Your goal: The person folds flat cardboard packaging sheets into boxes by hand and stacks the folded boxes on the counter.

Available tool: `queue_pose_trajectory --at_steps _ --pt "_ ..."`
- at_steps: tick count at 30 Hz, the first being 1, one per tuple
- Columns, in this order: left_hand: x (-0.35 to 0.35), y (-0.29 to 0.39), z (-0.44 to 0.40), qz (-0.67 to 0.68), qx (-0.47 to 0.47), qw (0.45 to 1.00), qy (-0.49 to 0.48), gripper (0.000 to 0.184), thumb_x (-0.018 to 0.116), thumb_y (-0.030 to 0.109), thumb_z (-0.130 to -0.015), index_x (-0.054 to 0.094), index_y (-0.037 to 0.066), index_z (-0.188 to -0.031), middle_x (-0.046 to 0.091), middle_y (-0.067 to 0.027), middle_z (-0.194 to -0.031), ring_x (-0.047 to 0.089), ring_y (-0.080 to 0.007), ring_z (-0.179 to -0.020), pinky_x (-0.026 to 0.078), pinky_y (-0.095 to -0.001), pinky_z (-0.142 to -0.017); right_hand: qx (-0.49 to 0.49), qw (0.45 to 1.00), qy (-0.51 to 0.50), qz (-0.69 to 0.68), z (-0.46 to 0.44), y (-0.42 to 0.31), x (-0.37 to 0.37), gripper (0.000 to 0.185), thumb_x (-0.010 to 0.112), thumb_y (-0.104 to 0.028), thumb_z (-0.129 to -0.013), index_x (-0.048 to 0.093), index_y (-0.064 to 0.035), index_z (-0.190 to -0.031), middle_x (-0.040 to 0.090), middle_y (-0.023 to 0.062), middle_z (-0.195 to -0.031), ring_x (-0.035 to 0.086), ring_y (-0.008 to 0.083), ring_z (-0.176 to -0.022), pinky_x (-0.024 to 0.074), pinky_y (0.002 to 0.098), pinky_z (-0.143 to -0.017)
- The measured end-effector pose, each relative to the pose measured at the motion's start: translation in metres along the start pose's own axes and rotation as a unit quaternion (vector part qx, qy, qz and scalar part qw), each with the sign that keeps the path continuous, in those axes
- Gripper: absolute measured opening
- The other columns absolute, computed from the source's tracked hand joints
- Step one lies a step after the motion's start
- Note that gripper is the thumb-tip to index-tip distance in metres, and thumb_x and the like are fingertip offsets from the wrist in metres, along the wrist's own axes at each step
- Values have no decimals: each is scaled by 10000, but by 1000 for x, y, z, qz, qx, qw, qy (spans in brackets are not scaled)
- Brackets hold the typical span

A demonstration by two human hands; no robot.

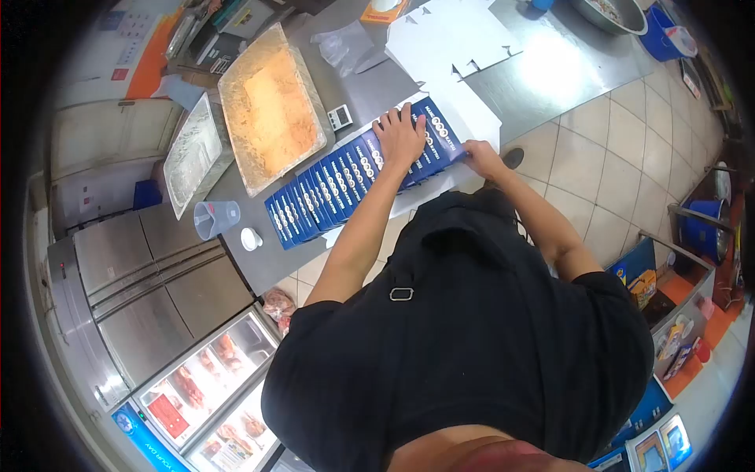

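Note:
A long overlapping row of flat blue packets (pixel 338 185) with white print and round logos runs across the steel table. My left hand (pixel 399 138) lies on top of the row near its right end, fingers spread and pressing on the packets. At the right end, my right hand (pixel 481 160) pinches the lower corner of the end blue packet (pixel 442 134). White cardboard (pixel 472 110) lies beneath and beyond that end of the row. Whether the packets are bags or folded boxes, I cannot tell.
Behind the row stand a large metal tray (pixel 318 102) of orange-yellow crumbs, a second metal tray (pixel 182 177) and a small digital scale (pixel 340 118). A clear plastic jug (pixel 216 219) and white cup (pixel 251 239) sit at the left. A metal bowl (pixel 609 17) is far right.

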State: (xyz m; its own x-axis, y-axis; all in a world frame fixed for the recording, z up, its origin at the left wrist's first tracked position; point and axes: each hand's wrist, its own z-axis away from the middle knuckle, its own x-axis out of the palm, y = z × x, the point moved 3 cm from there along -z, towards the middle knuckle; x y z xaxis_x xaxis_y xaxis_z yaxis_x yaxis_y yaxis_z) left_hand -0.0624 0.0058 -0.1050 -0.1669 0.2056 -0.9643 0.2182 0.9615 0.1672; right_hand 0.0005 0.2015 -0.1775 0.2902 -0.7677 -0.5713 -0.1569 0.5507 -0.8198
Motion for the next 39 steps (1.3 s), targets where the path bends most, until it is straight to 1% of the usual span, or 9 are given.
queue_pose_trajectory --at_steps 7,11,15,20,23,27,33,37,39 --pt "-5 6 -1 21 -30 997 -70 544 424 446 -950 475 76 -1346 517 -200 -1266 442 -364 -1193 223 -549 -1060 118 988 -59 -85 2 -7 3 195 705 -107 -766 680 17 -913 675 143 -727 648 205 -662 509 337 -657" --pt "-8 7 -1 26 -33 998 -56 523 452 431 -943 494 80 -1327 525 -195 -1252 450 -354 -1186 236 -537 -1052 101 988 -99 -70 -1 -6 4 206 696 -118 -766 674 20 -918 671 147 -719 650 215 -655 511 341 -655" --pt "-11 7 -4 39 -42 997 -46 509 477 423 -932 512 79 -1306 532 -191 -1230 457 -350 -1170 247 -533 -1045 45 999 -16 -22 5 -4 15 256 696 -133 -756 683 -24 -986 685 200 -901 665 358 -860 511 407 -787" --pt "-7 9 6 27 -7 999 15 474 522 422 -908 571 75 -1227 567 -165 -1131 492 -333 -1098 283 -534 -1013 87 989 -111 -48 1 -12 9 238 648 -116 -761 681 -18 -975 681 204 -830 667 335 -773 512 397 -737" --pt "-8 10 4 24 -6 999 22 466 531 415 -905 575 75 -1221 567 -165 -1126 497 -327 -1077 294 -525 -996 -5 997 -67 -42 1 -15 8 216 622 -100 -757 675 -6 -944 675 199 -783 661 323 -723 510 390 -705" --pt "-10 9 1 28 -11 1000 8 477 525 407 -909 555 75 -1251 552 -174 -1158 481 -338 -1113 278 -517 -1018 16 992 -106 -59 -5 -26 3 197 605 -83 -748 667 3 -913 674 198 -781 663 336 -728 515 398 -708" --pt "-6 7 2 20 -16 1000 16 487 533 413 -903 563 78 -1255 559 -174 -1140 489 -342 -1106 278 -534 -1028 -60 988 -143 -17 -10 -13 13 263 608 -63 -731 654 -21 -986 662 235 -934 623 409 -916 500 443 -825" --pt "-9 5 4 39 -14 999 -2 483 526 409 -909 555 87 -1268 545 -166 -1167 476 -336 -1122 274 -537 -1037 -11 958 -273 84 -52 9 -8 396 632 -77 -729 635 -42 -1123 679 195 -1032 652 347 -959 509 411 -856" --pt "-9 5 5 33 -8 999 -1 470 524 403 -913 555 100 -1271 544 -163 -1171 474 -333 -1126 274 -540 -1037 133 973 -5 -188 -80 19 -20 423 575 -191 -854 593 -53 -1253 634 169 -1209 598 300 -1124 454 370 -969"
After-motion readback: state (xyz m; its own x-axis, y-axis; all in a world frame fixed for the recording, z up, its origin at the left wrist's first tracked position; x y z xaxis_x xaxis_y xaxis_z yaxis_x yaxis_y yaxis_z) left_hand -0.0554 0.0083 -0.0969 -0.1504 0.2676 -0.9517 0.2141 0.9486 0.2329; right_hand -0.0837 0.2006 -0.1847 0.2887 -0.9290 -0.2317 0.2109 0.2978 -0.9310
